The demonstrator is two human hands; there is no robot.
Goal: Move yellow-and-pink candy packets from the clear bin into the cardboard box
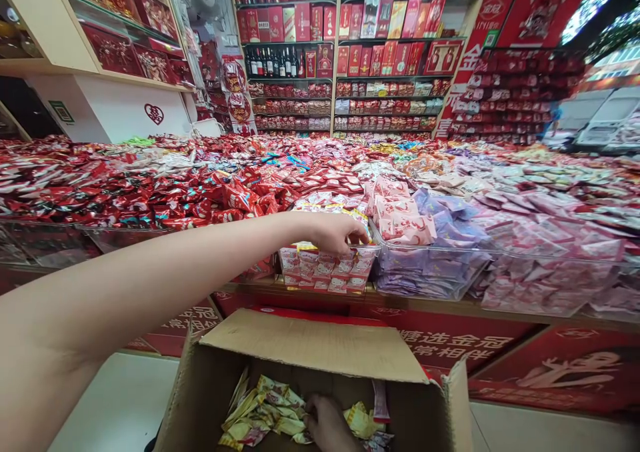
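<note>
My left hand (341,233) reaches across to a clear plastic bin (327,280) of small pink-and-white wrapped packets. Its fingers are curled down at the top of the packets, and whatever lies in them is hidden. Low in the view, my right hand (330,424) is inside an open cardboard box (310,342). Those fingers are bent in beside yellow wrapped snack packets (273,409), and their tips are hidden. Another yellow packet (363,420) and a thin pink packet (381,402) lie to the right of that hand.
Pink packets (400,215) and lilac packets (435,275) fill the bin to the right. Red wrapped sweets (165,192) are heaped to the left. Shelves of bottles and red boxes (360,62) stand behind. A red-fronted counter (450,339) rises behind the cardboard box.
</note>
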